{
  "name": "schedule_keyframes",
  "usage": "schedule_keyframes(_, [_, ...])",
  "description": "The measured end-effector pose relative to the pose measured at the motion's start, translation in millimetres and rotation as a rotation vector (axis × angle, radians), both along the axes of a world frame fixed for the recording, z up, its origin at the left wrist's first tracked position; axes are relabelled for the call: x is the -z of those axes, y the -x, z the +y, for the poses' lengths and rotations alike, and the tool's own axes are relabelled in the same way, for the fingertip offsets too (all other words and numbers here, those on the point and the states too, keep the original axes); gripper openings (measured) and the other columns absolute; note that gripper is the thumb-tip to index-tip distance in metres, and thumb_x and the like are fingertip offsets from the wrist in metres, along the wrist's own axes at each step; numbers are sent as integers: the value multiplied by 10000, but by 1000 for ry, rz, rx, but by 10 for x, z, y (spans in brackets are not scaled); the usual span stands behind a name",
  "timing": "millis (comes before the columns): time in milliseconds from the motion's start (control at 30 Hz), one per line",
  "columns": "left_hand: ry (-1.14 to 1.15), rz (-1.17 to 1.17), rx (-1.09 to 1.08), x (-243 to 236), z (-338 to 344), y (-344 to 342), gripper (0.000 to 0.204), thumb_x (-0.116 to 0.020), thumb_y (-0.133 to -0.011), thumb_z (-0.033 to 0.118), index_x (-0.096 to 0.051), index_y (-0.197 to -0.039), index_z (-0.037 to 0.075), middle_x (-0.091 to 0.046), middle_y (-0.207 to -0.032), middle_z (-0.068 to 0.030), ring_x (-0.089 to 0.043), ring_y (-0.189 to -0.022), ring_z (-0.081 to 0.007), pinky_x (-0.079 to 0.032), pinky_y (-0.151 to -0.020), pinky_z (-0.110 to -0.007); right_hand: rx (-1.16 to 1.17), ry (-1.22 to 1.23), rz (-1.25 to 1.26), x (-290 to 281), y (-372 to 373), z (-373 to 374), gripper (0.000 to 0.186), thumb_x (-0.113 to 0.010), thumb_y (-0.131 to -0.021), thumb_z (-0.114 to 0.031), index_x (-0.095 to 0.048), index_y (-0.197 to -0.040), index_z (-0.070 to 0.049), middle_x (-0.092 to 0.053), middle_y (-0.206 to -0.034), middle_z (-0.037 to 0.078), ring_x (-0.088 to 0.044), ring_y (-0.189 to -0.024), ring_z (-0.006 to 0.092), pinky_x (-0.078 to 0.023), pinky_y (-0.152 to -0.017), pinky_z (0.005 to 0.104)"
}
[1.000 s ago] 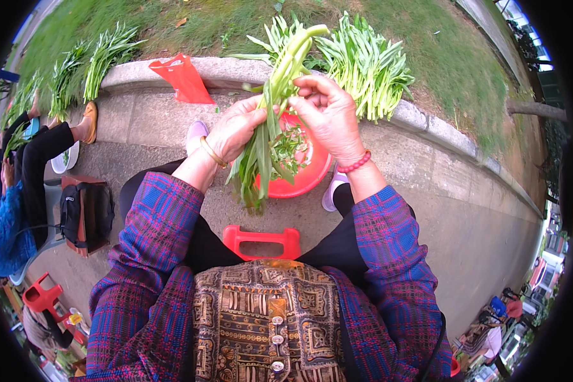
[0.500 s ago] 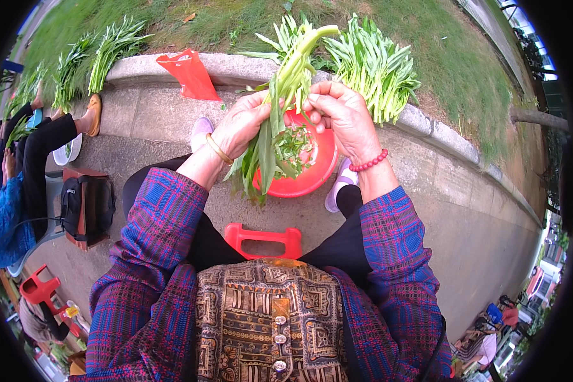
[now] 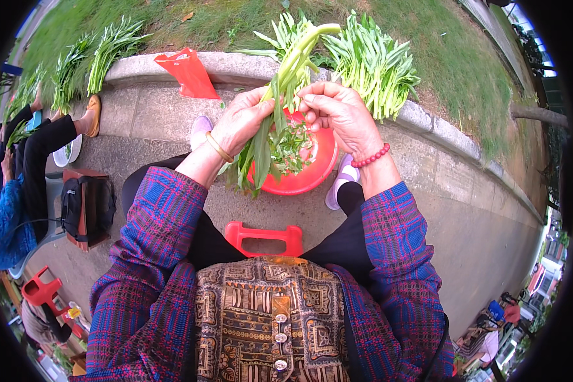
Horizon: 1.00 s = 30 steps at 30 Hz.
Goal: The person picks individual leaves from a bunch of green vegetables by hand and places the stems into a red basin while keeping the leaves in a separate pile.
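My left hand [image 3: 239, 127] is closed round a bunch of leafy green stalks [image 3: 292, 60], pale stems pointing up and long leaves hanging down past my wrist. Beside it, my right hand [image 3: 334, 121] pinches at the stalks with thumb and forefinger, its other fingers curled. Below both hands, between my feet, sits a red plastic basin [image 3: 305, 178] with torn leaves and pieces in it, partly hidden by the bunch. A large pile of the same greens [image 3: 375, 70] lies on the curb and grass ahead of me.
A red plastic bag [image 3: 194, 76] lies on the curb [image 3: 439, 130]. More greens [image 3: 108, 54] are on the grass. A red stool edge [image 3: 263, 232] shows between my legs. At left a person in blue [image 3: 6, 223] sits near a black bag [image 3: 83, 207] and a white basin [image 3: 67, 153].
Both hands and the bunch have shifted a little to the right since a second ago. My right hand's fingers have moved slightly along the stalks.
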<state>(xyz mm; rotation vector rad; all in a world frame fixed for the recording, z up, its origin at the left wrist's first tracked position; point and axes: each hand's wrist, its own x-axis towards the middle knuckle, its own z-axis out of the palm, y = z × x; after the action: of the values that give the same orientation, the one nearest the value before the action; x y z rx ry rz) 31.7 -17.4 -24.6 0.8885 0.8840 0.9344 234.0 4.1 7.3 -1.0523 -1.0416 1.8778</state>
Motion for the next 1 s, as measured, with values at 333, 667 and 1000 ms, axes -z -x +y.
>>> schedule_keyframes(333, [-183,288,-3,-79,-22,-8,263,-539,-950,213,-599,-1110,14,-612,-839,10,-552,-758,-55,-467,-686,-220,74,-114,-315,-3,197,-104,221,-670,-862,-200,-643,-973,-11,-640,-752,6,-567,-605,54,-457,-488,197])
schedule_keyframes(667, [-149,192,-116,-37,3,-15,260,-521,-965,195,-597,-1127,7,-635,-953,-2,-559,-823,-58,-468,-741,-223,145,-8,-84,87,259,-90,89,-591,-883,-76,-613,-917,3,-640,-724,40,-565,-553,71,-462,-461,207])
schedule_keyframes(1000, [-47,7,-138,-108,17,3,279,-535,-960,195,-608,-1157,11,-648,-976,-7,-583,-807,-64,-481,-737,-216,156,-269,-331,187,278,-114,126,-569,-837,-51,-685,-830,-1,-631,-663,51,-551,-545,93,-422,-497,256])
